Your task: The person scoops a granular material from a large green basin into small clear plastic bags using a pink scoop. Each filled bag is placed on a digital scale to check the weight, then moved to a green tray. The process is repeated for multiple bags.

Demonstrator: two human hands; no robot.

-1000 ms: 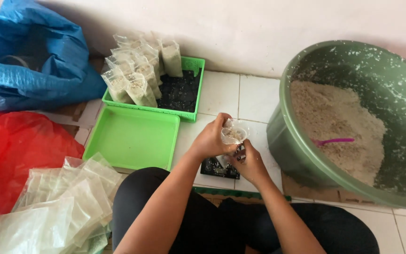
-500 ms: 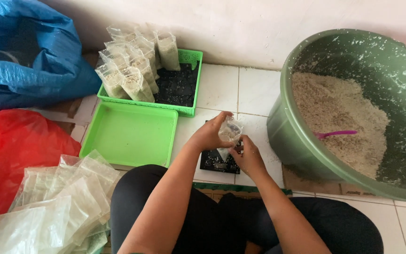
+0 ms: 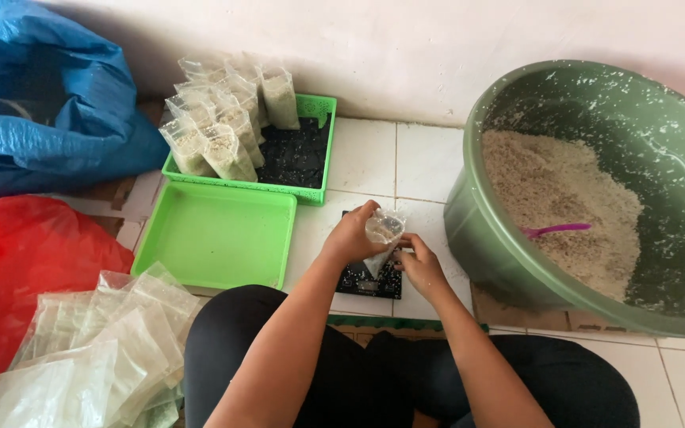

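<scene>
My left hand (image 3: 352,235) grips the top of a small clear plastic bag (image 3: 382,231) partly filled with pale grain. My right hand (image 3: 420,267) pinches the bag's lower side. Both hands hold it just above a small black scale (image 3: 373,280) on the white tiled floor. To the right stands a big green basin (image 3: 509,269) of pale grainy mix with a purple spoon (image 3: 556,230) lying in it.
A green basket (image 3: 316,150) at the back holds several filled bags (image 3: 223,119). A green tray lid (image 3: 216,235) lies in front of it. Empty clear bags (image 3: 97,349) are heaped at lower left beside red (image 3: 17,269) and blue (image 3: 49,111) plastic sacks.
The hands and the small bag have stayed over the scale, with the fingers shifting slightly on the bag. The view has tilted a little.
</scene>
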